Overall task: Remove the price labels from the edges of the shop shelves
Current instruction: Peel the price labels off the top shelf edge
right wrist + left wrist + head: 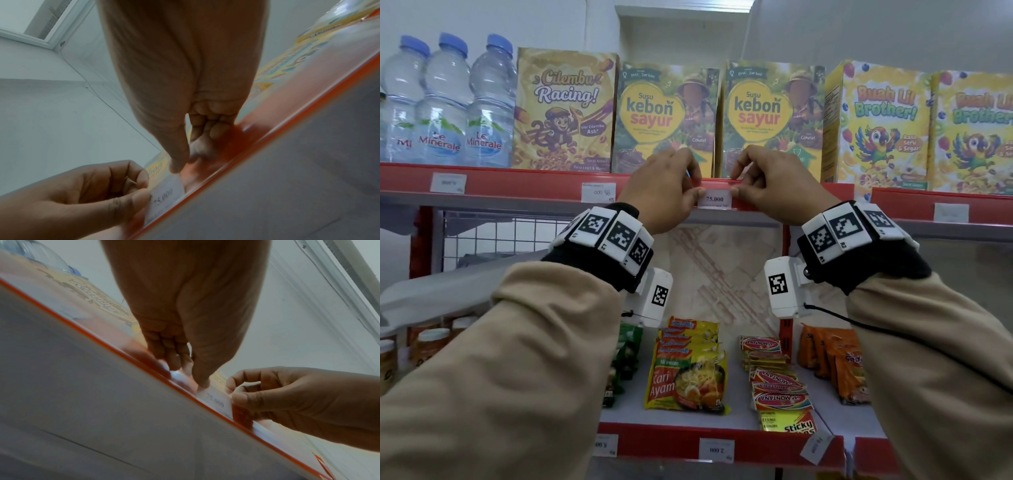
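Both hands, left [666, 186] and right [768, 183], pinch 75.000 label [715, 199] ends.

Label ends: my left hand [666, 192] and right hand [768, 186] cover both ends of the 75.000 label [715, 199].
Small print: the line under the price is too small to read.
Fingertips: mine are hidden behind the red edge [534, 186] in the head view.
Other labels: the far-left label [447, 182] and far-right label [951, 212] are too blurred to read.
Boxes: the rightmost cereal box [977, 133] is cut off by the frame.
Wrist views: the shelf edge [115, 347] is smeared.
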{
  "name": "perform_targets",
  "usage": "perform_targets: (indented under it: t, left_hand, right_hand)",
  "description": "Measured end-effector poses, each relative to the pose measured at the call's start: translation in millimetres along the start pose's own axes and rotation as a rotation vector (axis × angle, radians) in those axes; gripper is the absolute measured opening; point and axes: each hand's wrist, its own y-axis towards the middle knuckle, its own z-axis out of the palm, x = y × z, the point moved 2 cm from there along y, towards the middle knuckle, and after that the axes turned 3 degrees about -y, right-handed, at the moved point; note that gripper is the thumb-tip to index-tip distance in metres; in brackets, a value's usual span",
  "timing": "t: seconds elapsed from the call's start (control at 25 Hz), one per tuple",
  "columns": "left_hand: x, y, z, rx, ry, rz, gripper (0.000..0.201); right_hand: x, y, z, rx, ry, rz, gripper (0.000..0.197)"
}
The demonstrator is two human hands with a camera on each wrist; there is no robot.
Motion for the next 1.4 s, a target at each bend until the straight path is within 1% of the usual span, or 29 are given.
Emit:
perform_targets:
  t: [0.12, 0.2, 0.36, 0.52, 0.68, 0.76, 0.84, 0.88, 0.96, 1.0, 1.12, 1.28, 1.4]
  left_hand:
    - [-0.9, -1.1, -2.6, 0.004, -0.055, -0.018, 0.017]
    - [-1.5, -3.8, -3.5, -0.020, -0.098, -0.023, 0.017]
    - [-2.1, -7.5, -3.2, -0.075, -0.001, -0.020, 0.019]
    - [0.2, -7.8, -8.7, -0.033, 0.089, 0.002, 0.021]
    - [12.1, -12.1, -22.4, 0.009, 0.213, 0.086, 0.023]
    - [24.1, -14.0, -32.7, 0.043, 0.215, 0.120, 0.027]
    - [39.5, -17.5, -43.0, 0.074, 0.164, 0.136, 0.029]
    - [49.0, -20.4, -49.3, 0.076, 0.106, 0.133, 0.028]
    - [69.4, -27.3, -62.1, 0.036, -0.025, 0.095, 0.027]
    - [79.6, -31.6, -68.1, 0.019, -0.042, 0.073, 0.027]
    - [108.2, -42.8, -83.3, 0.013, 0.075, 0.061, 0.033]
    - [123.7, -52.8, -95.2, -0.020, 0.124, 0.084, 0.037]
    - [126.9, -53.0, -97.7, -0.028, 0.171, 0.046, 0.038]
  right_hand:
    - [-1.0, -2.3, 3.8, -0.030, -0.002, -0.014, 0.012]
    - [-0.7, -5.1, 6.9, -0.076, -0.017, -0.026, 0.012]
    - [0.8, -9.5, 13.4, -0.196, -0.012, -0.003, 0.011]
    - [8.7, -10.2, 23.2, -0.251, -0.290, 0.063, 0.014]
    - [23.2, 0.4, 27.6, -0.197, -0.298, 0.114, 0.016]
    - [38.6, 9.8, 34.3, -0.166, -0.309, 0.101, 0.017]
    - [57.0, 18.9, 45.7, -0.124, -0.349, 0.067, 0.017]
    - [65.8, 23.0, 52.7, -0.104, -0.353, 0.056, 0.019]
    - [79.4, 29.4, 64.4, -0.073, -0.304, 0.051, 0.022]
    - [84.8, 31.4, 68.8, -0.072, -0.265, 0.053, 0.023]
    - [100.3, 34.6, 78.8, -0.099, -0.226, 0.050, 0.028]
    - [116.4, 34.3, 90.5, -0.081, -0.309, 0.024, 0.037]
    - [121.7, 35.7, 93.0, -0.096, -0.351, 0.080, 0.029]
